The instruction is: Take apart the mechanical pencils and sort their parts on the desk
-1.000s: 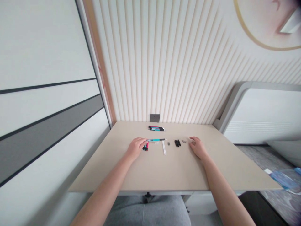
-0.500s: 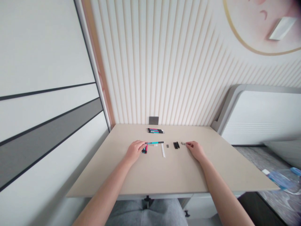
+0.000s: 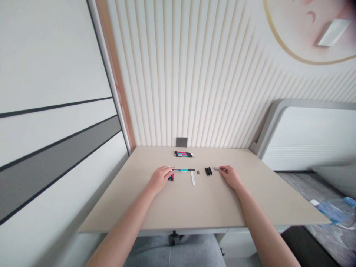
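Note:
My left hand point(image 3: 160, 177) holds a teal pen point(image 3: 183, 170) by its left end, the pen lying level just above the beige table point(image 3: 194, 200). Under that hand lie red and black pen parts point(image 3: 171, 178). My right hand point(image 3: 230, 175) rests on the table with its fingertips at several small grey pieces point(image 3: 216, 169). Between the hands lie white refill tubes point(image 3: 193, 178), a small grey piece point(image 3: 198, 172) and short black grips point(image 3: 208, 171). Whether the right fingers pinch a piece is hidden.
A bundle of finished pens point(image 3: 183, 154) lies near the table's back edge, below a grey wall socket point(image 3: 181, 142). A ribbed wall stands behind. A white headboard point(image 3: 308, 133) is to the right, and a blue-and-clear bag point(image 3: 333, 210) lies low at the right edge.
My right hand has slid left from open table to the small grey pieces. My left hand keeps its hold on the teal pen, almost unmoved. The camera tilted slightly down.

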### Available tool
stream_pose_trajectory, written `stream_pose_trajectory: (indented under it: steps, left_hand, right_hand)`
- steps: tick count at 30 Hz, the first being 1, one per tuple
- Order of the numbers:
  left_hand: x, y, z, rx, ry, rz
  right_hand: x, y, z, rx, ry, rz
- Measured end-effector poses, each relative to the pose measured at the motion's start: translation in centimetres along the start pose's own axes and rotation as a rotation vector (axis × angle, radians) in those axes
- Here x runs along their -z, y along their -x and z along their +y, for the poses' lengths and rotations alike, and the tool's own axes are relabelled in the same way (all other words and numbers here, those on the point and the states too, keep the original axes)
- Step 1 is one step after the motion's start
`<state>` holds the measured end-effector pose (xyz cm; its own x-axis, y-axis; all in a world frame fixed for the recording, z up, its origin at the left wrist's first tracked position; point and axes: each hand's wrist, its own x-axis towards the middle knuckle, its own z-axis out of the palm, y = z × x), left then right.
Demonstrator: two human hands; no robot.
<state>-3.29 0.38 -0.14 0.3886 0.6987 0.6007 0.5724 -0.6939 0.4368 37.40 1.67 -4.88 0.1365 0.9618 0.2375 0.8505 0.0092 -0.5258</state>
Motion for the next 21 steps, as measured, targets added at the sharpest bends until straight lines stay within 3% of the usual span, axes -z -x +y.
stream_pose_trajectory:
  steps: [21]
  left_hand:
    - [-0.17, 0.25, -0.24, -0.014, 0.020, -0.056]
  right_hand:
    - [-0.13, 0.11, -0.41, 0.077, 0.064, -0.029]
